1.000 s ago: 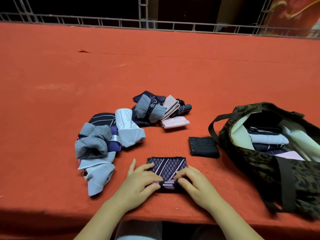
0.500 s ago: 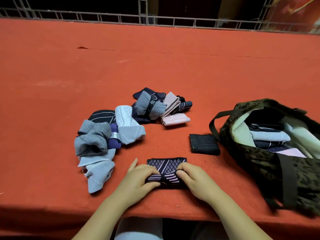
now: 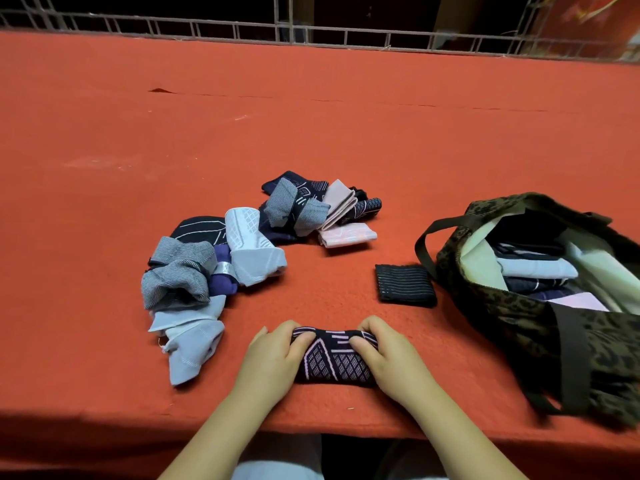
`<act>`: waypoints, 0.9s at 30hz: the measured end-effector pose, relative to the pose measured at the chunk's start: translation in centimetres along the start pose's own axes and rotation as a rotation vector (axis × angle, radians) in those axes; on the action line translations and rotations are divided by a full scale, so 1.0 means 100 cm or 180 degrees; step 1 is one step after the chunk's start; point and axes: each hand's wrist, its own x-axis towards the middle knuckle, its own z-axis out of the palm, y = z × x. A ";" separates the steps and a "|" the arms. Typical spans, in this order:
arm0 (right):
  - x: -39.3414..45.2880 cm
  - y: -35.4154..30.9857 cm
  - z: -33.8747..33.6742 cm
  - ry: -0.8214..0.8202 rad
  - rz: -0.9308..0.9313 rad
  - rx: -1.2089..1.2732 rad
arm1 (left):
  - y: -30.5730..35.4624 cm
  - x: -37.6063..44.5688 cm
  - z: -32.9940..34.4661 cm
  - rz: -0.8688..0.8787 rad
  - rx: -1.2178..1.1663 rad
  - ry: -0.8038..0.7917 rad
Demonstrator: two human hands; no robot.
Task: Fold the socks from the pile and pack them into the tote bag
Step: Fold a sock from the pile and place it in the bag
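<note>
Gripping a dark patterned sock (image 3: 334,362) from both ends, the left hand (image 3: 272,362) and the right hand (image 3: 388,360) rest near the front edge of a table covered in red cloth (image 3: 311,126). Fingers of each hand are curled over the sock's far, folded edge, thumbs hidden from view; the sock lies flat between them as a short folded bundle, navy with pink lines and a lattice pattern. Beyond the left fingers and off to their outer side: the pile of unfolded socks (image 3: 221,268), an arc of grey ribbed, pale blue, purple and dark pieces, the nearest pale blue one just beside the left hand but apart from it. Further beyond the fingertips, at the arc's far end: pink socks (image 3: 346,233) against dark patterned ones. Beyond the right fingers, slightly outward: one folded black sock with thin stripes (image 3: 405,285), lying flat and alone, near the bag's strap; whether the two touch cannot be told. Outward of the right hand: the tote bag (image 3: 519,317), dark leopard-like print, brown handles, mouth open, holding stacked folded socks (image 3: 536,271) in pale blue, navy and pink. Far edge of the table: a metal railing (image 3: 311,31), dark space behind.
</note>
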 end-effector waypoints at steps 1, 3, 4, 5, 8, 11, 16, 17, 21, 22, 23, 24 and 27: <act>0.005 -0.001 -0.001 -0.0008 0.0013 -0.0116 | 0.000 0.002 0.000 -0.0079 0.0165 0.0011; 0.015 -0.004 0.000 -0.0011 0.0053 -0.0357 | -0.001 0.005 0.001 -0.0111 0.0805 -0.0016; 0.020 -0.005 0.001 -0.0007 0.0097 -0.0510 | -0.004 0.006 0.003 -0.0092 0.1070 -0.0043; 0.024 -0.006 0.003 -0.0012 0.0192 -0.0692 | -0.007 0.008 0.005 -0.0135 0.1137 -0.0058; 0.028 -0.007 0.007 -0.0020 0.0539 -0.1311 | -0.013 0.010 0.005 -0.0489 0.0945 -0.0136; 0.023 -0.004 0.002 -0.0139 0.0505 -0.1559 | -0.013 0.010 0.002 -0.0567 0.1075 -0.0399; 0.007 0.003 0.005 -0.0050 0.0324 -0.0888 | -0.004 0.004 0.005 -0.0460 0.0786 -0.0569; 0.003 0.008 0.005 0.0070 0.0364 -0.0293 | 0.002 0.003 0.007 -0.0461 0.0230 -0.0460; -0.014 0.015 -0.011 0.0561 0.0471 0.1580 | 0.041 -0.007 0.019 -0.0573 -0.2206 -0.0050; -0.016 0.013 -0.017 0.0701 0.0431 0.1580 | 0.047 -0.008 0.025 -0.0582 -0.2404 0.0052; -0.018 0.011 -0.023 0.0826 0.0388 0.1519 | 0.054 -0.008 0.028 -0.0581 -0.2545 0.0093; -0.020 0.010 -0.032 0.0972 0.0378 0.1442 | 0.062 -0.005 0.031 -0.0515 -0.2631 0.0070; -0.032 0.022 -0.073 0.1307 0.0558 0.1195 | 0.095 0.008 0.044 -0.0134 -0.2655 -0.0367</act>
